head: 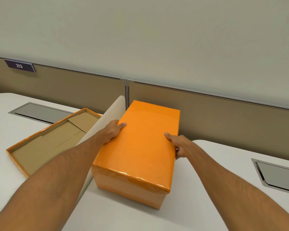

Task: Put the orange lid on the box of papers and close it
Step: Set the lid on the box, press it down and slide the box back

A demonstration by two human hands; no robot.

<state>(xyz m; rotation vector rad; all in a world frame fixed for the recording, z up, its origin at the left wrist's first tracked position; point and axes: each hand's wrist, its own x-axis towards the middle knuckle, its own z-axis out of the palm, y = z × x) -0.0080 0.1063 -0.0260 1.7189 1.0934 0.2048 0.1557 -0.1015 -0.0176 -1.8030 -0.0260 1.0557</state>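
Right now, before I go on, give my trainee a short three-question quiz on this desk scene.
1. True or false: both hands grip the orange lid.
2. What lies to the left of the box? A) an open orange-edged tray B) a stapler C) a mug
3. What number shows on the sign on the partition?

Key: 1 true: left hand and right hand hold its long sides. 2 A. 3 213.
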